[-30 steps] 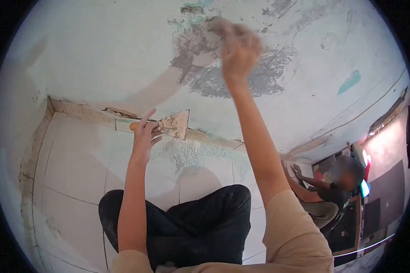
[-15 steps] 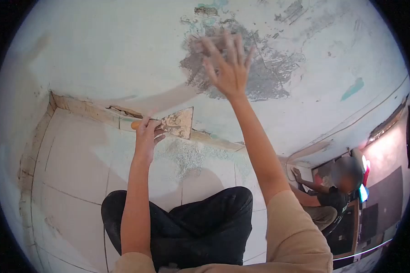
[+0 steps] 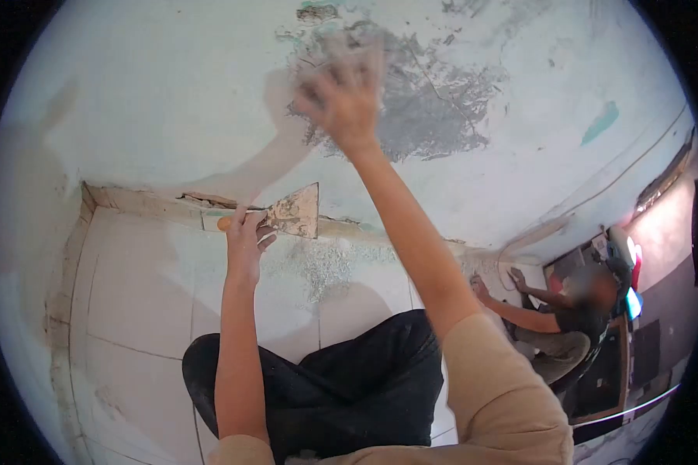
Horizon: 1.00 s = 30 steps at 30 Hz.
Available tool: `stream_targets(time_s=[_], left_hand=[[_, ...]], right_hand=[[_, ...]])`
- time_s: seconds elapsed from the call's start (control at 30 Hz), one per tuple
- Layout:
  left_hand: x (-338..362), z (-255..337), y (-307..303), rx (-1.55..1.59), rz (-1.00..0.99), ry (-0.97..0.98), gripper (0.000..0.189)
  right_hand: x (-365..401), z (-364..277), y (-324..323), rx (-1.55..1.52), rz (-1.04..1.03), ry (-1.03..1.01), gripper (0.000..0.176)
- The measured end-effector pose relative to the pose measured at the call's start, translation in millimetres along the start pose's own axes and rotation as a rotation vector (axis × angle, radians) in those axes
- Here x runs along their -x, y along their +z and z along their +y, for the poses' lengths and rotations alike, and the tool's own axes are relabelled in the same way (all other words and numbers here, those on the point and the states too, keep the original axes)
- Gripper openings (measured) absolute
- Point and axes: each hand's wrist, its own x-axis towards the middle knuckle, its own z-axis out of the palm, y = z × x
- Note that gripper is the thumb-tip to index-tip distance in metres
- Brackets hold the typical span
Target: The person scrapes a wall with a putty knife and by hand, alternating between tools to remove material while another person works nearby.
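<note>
My left hand is closed round the orange handle of a putty knife, held low beside the foot of the wall. Its wide blade points right and is smeared with dried, pale material. Higher up, my right hand is over the left part of a rough grey patch of bare plaster. Motion smears its fingers, but they look spread, with nothing seen in them. Whether the palm presses on the patch is hard to tell.
Pale flakes are scattered on the white tiled floor below the wall. The tile skirting has a broken gap along its top. At the right, another person sits low with both hands near the wall's base.
My right hand has swept left across the grey patch. The left hand keeps the putty knife in nearly the same place. The other person's second hand now shows by the wall.
</note>
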Motion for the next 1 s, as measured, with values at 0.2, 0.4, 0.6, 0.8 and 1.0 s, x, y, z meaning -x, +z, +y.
stream_targets(time_s=[0.2,0.4,0.6,0.8,1.0], left_hand=[[-4.5,-3.1,-2.0,0.047,0.009,0.002,0.041],[0.7,1.8,-2.1,-0.014,-0.023,-0.022,0.047],[1.4,0.9,4.7,-0.075,0.015,-0.039,0.042],[-0.7,-2.6,2.6,0.003,0.039,-0.047,0.043],[-2.3,-3.2,-2.2,-0.017,-0.02,-0.039,0.043]], right_hand=[[-5.3,5.3,3.2,-0.069,0.019,0.037,0.02],[-10.9,27.4,-0.2,-0.153,-0.041,-0.107,0.022],[-3.6,7.9,1.8,-0.168,-0.073,-0.136,0.023],[-16.8,30.9,5.8,-0.059,0.062,0.027,0.015],[-29.3,46.0,-4.8,-0.098,0.01,-0.242,0.021]])
